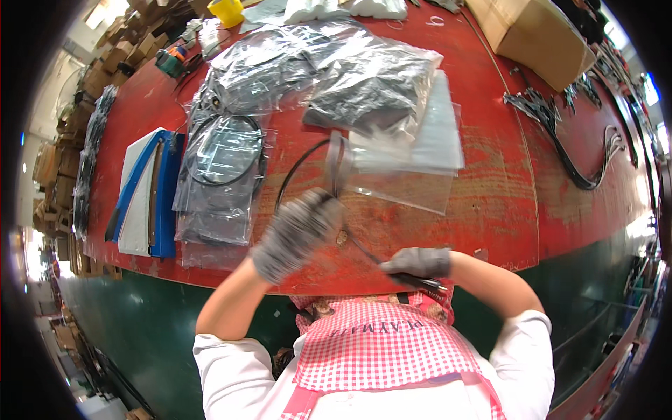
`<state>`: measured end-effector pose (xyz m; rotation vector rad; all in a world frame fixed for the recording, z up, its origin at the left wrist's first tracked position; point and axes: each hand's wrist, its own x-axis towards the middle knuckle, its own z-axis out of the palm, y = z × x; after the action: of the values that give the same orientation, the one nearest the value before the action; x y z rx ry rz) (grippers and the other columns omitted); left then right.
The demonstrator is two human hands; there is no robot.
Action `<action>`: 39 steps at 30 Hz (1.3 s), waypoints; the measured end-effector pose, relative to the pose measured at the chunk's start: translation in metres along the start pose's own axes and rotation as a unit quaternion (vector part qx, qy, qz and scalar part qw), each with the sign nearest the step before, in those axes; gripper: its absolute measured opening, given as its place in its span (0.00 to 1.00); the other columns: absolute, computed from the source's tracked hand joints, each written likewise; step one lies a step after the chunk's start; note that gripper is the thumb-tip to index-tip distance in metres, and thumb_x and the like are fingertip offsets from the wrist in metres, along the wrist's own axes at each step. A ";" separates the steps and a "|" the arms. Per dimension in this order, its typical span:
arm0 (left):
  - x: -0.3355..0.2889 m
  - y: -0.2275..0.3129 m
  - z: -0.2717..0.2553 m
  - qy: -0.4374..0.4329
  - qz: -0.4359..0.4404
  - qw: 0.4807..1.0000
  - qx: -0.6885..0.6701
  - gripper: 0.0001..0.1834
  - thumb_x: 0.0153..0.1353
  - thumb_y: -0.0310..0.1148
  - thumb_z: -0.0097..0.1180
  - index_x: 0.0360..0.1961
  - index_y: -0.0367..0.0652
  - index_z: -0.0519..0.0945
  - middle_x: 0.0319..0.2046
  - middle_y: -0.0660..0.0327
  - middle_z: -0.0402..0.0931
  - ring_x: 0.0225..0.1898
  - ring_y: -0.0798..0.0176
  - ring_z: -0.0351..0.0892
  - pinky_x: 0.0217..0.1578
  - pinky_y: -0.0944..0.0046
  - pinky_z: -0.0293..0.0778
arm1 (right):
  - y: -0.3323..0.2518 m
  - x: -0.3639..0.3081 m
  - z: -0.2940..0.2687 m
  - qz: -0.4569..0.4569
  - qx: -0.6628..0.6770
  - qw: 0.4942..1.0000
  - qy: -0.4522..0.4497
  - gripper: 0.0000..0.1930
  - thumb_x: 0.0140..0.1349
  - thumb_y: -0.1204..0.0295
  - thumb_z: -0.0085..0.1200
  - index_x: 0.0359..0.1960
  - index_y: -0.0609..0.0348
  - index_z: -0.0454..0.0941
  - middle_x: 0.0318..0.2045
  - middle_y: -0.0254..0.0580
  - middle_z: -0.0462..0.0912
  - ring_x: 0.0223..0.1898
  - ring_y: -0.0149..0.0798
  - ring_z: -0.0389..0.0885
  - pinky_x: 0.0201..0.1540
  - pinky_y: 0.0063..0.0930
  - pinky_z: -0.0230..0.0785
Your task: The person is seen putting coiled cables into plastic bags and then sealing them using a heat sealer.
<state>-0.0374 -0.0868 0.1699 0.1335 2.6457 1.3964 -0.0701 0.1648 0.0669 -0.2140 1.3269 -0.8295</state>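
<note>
A black cable runs in a loose arc over the near middle of the red table. My left hand, in a grey glove and smeared by motion, is closed around part of it. Closer to the table's front edge, my right hand, also gloved, grips the cable; dark ends with shiny tips stick out beneath it. Clear flat plastic bags lie just beyond my hands. To the left, a coiled black cable in a clear bag rests on other bags.
A blue and white file holder stands at the left. Bagged dark goods cover the table's far middle. A cardboard box sits far right, with a bundle of black cables in front. Yellow tape is at the back.
</note>
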 end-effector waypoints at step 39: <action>-0.060 -0.069 0.135 0.111 0.026 0.965 0.238 0.34 0.45 0.46 0.62 0.54 0.44 0.69 0.50 0.49 0.63 0.50 0.47 0.66 0.48 0.53 0.67 | 0.049 0.060 -0.017 -0.177 -0.426 0.601 0.653 0.21 0.52 0.72 0.47 0.51 0.55 0.71 0.35 0.47 0.74 0.39 0.49 0.72 0.44 0.39 0.66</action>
<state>0.0441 -0.0243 0.0429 0.1044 3.1391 0.7973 -0.0648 0.1657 -0.0121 -0.7241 3.1667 -0.5202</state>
